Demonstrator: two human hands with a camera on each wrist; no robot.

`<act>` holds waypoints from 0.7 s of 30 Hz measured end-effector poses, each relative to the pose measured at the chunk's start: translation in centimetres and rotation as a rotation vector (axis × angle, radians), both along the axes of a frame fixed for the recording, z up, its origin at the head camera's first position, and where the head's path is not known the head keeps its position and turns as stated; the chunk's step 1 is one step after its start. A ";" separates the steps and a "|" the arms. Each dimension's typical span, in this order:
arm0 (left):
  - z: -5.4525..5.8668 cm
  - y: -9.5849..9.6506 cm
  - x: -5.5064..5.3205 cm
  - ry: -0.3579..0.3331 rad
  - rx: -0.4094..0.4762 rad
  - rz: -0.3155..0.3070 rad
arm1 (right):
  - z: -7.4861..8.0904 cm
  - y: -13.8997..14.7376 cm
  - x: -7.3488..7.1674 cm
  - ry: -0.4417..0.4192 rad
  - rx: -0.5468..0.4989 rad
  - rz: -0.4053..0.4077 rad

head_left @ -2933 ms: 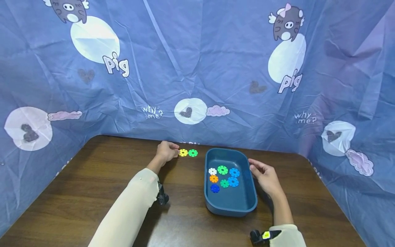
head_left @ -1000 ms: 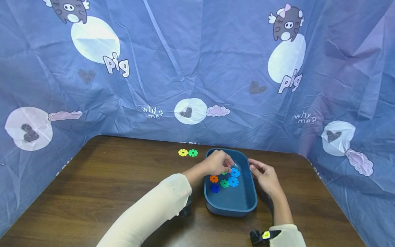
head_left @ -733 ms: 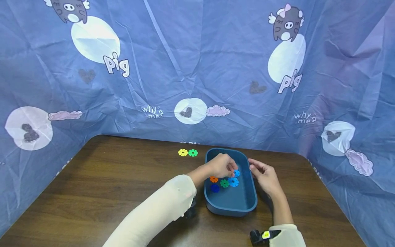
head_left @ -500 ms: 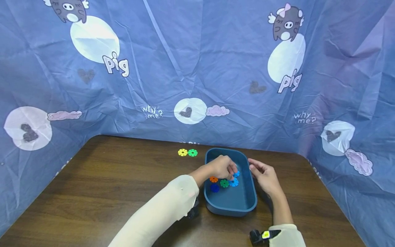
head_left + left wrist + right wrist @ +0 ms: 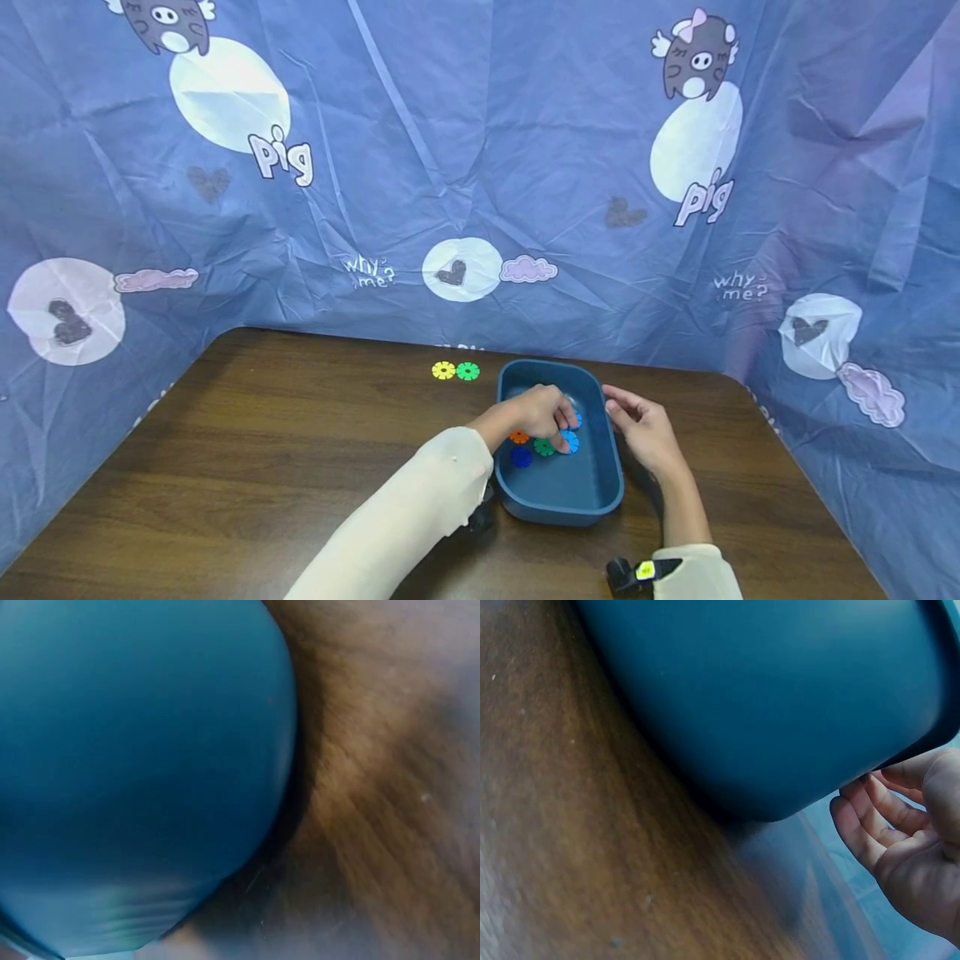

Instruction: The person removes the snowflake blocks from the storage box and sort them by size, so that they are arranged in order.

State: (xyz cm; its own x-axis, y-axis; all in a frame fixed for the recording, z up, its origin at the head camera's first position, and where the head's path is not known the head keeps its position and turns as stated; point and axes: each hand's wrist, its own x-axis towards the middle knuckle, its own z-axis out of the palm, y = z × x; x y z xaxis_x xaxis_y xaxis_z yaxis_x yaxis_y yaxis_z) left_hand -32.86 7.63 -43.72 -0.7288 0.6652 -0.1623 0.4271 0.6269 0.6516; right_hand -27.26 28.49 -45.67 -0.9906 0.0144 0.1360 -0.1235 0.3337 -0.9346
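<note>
In the head view my left hand point(image 5: 536, 411) reaches into a blue tray point(image 5: 558, 511), thumb and fingers bent down over two light-blue notched discs. The thumb overlaps the left edge of the nearer light-blue disc point(image 5: 573, 442); whether it is pinched I cannot tell. Beside the hand lie a green disc point(image 5: 543, 447), an orange disc point(image 5: 518, 437) and a dark-blue disc point(image 5: 521, 456). My right hand point(image 5: 651, 433) rests its fingertips against the tray's outer right wall, as the right wrist view also shows. The left wrist view shows tray wall and table, no hand.
A yellow disc point(image 5: 443, 370) and a green disc lie side by side on the wooden table point(image 5: 337, 400), left of the tray near the back edge. Behind the table hangs a blue printed cloth point(image 5: 480, 167). Black cameras sit on both wrists.
My left hand has left the yellow disc on the table and moved right into the tray, then slightly nearer, covering the white and one green disc. The right hand stays put.
</note>
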 end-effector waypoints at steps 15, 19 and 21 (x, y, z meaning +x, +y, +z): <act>-0.1 0.1 0.2 -0.031 -0.009 -0.019 | -0.3 0.1 -0.2 -0.001 0.024 -0.002; 0.0 0.1 0.2 0.001 -0.014 -0.034 | -0.1 0.1 0.0 -0.011 0.040 -0.003; 0.0 0.1 0.2 0.018 -0.017 -0.045 | 0.1 0.0 0.0 -0.016 0.043 -0.004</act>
